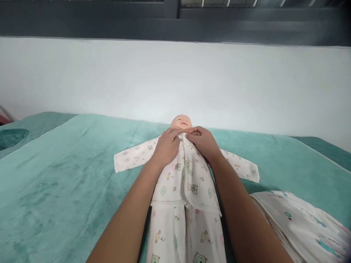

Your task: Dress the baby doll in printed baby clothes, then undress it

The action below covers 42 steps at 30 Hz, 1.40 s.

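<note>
A baby doll (pixel 181 121) lies on its back, its head toward the wall. It wears a white printed baby jacket (pixel 199 179) with the sleeves spread out to both sides, and matching trousers (pixel 167 233) below. My left hand (pixel 168 144) is closed on the jacket's collar on the left, just under the doll's chin. On the other side my right hand (pixel 201 140) pinches the collar edge with bent fingers. The two hands nearly meet at the neck, and the fastening between them is too small to make out. Down the front, the jacket's edges lie together.
The doll rests on a green plush bed cover (pixel 68 190). At the lower right lies a crumpled white cloth (pixel 304 223) with blue prints. Behind the bed stands a white wall (pixel 109 76), topped by a dark window frame (pixel 109 22).
</note>
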{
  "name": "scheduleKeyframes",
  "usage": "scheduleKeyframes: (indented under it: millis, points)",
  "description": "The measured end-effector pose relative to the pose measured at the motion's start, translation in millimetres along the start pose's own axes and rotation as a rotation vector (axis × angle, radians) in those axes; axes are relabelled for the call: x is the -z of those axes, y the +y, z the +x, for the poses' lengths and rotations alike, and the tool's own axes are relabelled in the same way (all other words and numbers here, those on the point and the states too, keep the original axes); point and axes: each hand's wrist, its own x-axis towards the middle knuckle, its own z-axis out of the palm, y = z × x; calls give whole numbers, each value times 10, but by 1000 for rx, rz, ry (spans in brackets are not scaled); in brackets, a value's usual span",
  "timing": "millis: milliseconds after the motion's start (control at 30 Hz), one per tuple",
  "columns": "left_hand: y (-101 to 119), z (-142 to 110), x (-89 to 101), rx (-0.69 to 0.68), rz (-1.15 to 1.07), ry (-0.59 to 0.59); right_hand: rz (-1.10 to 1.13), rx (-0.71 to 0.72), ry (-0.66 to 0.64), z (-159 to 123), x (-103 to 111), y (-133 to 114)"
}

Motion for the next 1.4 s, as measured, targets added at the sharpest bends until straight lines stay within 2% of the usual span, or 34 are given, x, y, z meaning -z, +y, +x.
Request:
scheduleKeyframes:
  millis: [467, 733, 833, 1167, 1400]
  points:
    - [38, -12, 14, 66, -30, 1, -109, -11, 76, 36, -74, -33]
    - [35, -2, 3, 88, -46, 18, -85, 75, -108, -1, 29, -27]
    - [21, 11, -4, 69, -38, 12, -49, 70, -126, -4, 42, -12]
    - [36, -9, 12, 41, -34, 1, -60, 55, -19, -2, -4, -32]
    - [35, -13, 18, 38, -40, -5, -71, 51, 11, 44, -31, 3]
